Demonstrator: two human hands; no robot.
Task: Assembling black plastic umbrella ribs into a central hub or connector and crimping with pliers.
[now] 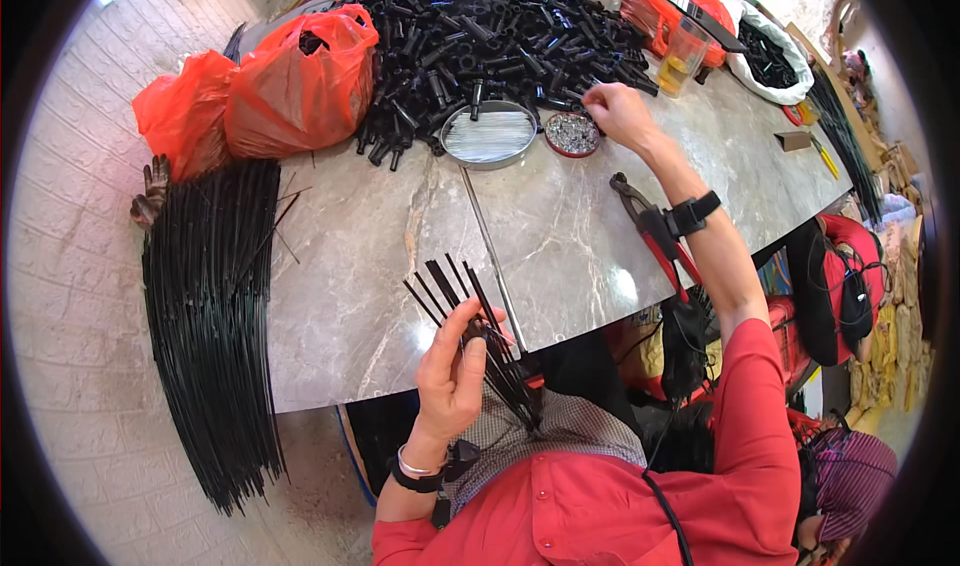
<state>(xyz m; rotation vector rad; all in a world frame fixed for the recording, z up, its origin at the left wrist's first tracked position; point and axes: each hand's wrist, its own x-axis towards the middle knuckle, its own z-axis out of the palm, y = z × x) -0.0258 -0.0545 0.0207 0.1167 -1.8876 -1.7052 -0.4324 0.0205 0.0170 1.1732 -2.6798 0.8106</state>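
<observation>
Holding a loose bunch of thin black rods (508, 381) in the left hand (450, 376), in front of the red shirt (600, 496) and at the near edge of the grey marbled table (350, 336), with fingers and thumb curled around the bunch, with the upper ends fanned apart over the tabletop and the lower ends gathered toward the lap. Holding the right hand (625, 118) well out over the table, just beside the round red-rimmed dish (573, 153) of small silvery pieces and at the near right edge of the big heap of black tubular parts (500, 36). Showing the right fingers bent and narrowed toward the tips; too small to tell whether pinching anything. Wearing a dark wristband (692, 213) on the right arm. Just left of the dish, a metal tin (488, 166) of slim white sticks, with one black tube (477, 96) at the far rim. Left of the right forearm, a pair of red-handled pliers (628, 201). At far left, two orange-red plastic bags (300, 96) side by side, near a thick sheaf of long black rods (215, 336) reaching past the table edge, with a dark glove (150, 191) alongside. Toward the far right, a clear cup (676, 71) of amber liquid and a white sack (795, 93) of black parts.
</observation>
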